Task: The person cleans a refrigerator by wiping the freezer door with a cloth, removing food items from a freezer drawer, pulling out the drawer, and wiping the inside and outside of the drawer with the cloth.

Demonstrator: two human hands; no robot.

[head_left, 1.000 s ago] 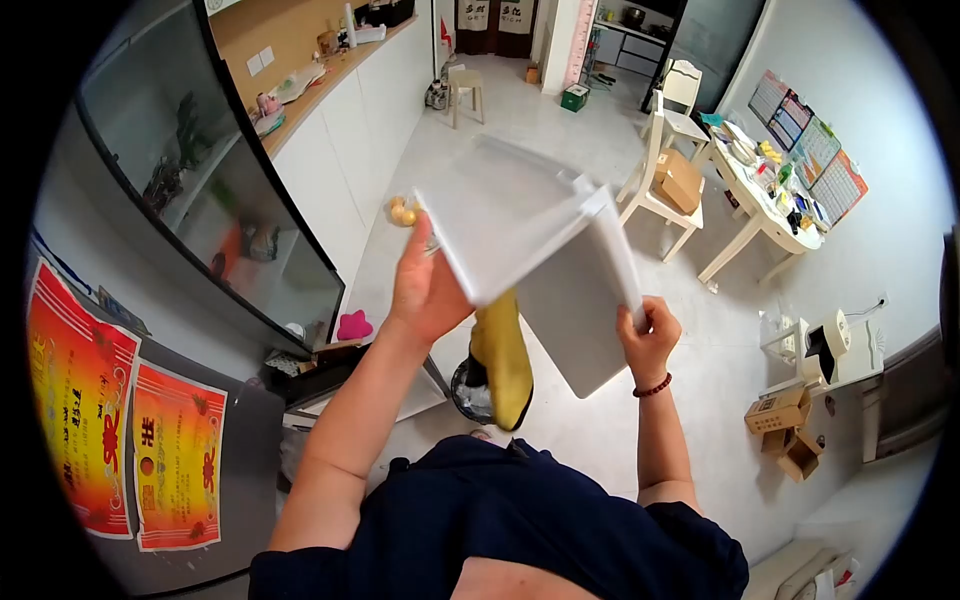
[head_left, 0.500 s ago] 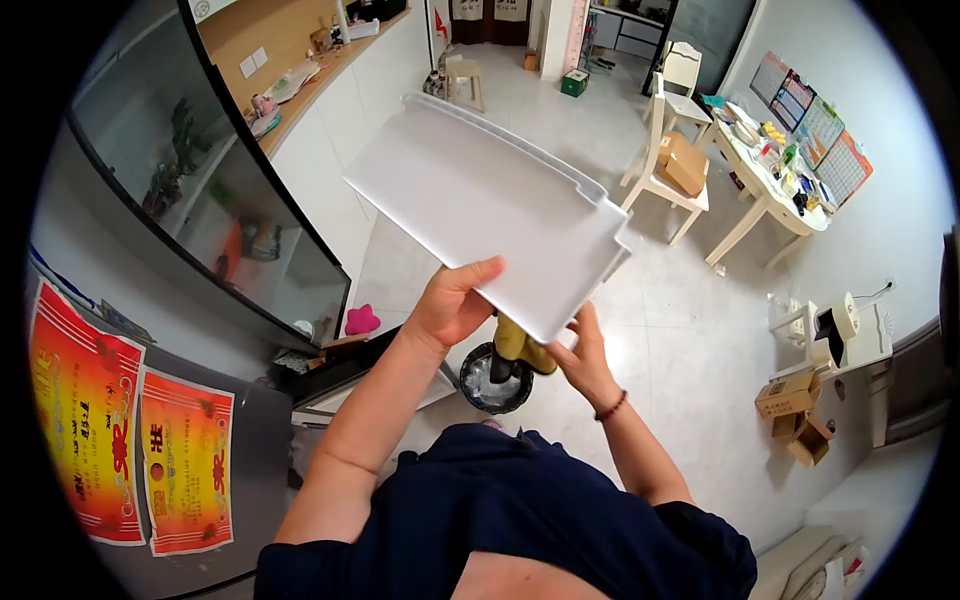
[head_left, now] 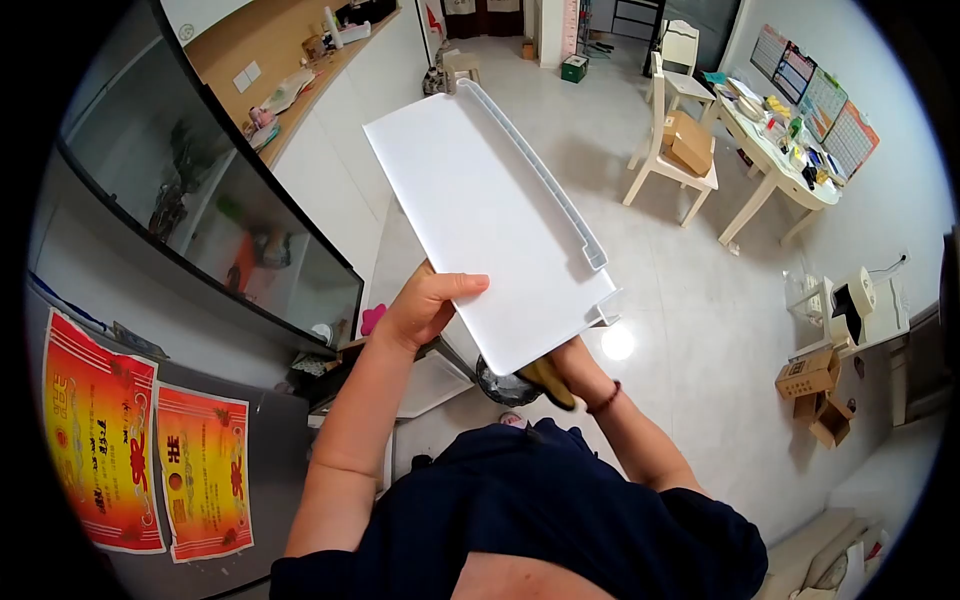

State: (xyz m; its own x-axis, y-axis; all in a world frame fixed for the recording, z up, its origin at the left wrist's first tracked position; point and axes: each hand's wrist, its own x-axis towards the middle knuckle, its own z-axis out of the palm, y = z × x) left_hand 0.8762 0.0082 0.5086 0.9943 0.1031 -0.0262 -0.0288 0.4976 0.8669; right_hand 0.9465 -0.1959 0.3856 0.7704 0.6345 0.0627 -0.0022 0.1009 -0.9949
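Note:
A long white plastic panel [head_left: 500, 220] with a raised rim along its right side is held up in front of me. My left hand [head_left: 430, 300] grips its lower left edge, thumb on top and fingers underneath. My right hand [head_left: 575, 362] is at the lower right corner, its fingers mostly hidden under the panel. Beside that hand hangs a yellow-brown cloth or glove [head_left: 548, 383]; whether the hand holds it or the panel is hidden. Below the panel stands a dark bin [head_left: 503, 387] with a clear liner.
Grey fridge [head_left: 275, 470] with red-orange posters at left, beside a glass-door cabinet [head_left: 220, 220]. A chair [head_left: 665, 165] bearing a cardboard box and a cluttered white table [head_left: 750, 205] stand at right. Open cardboard boxes [head_left: 810, 375] lie on the floor at lower right.
The panel has turned from an angled view to a flatter, more upright one. My right hand has moved beneath its lower corner, and my left hand has shifted along its left edge.

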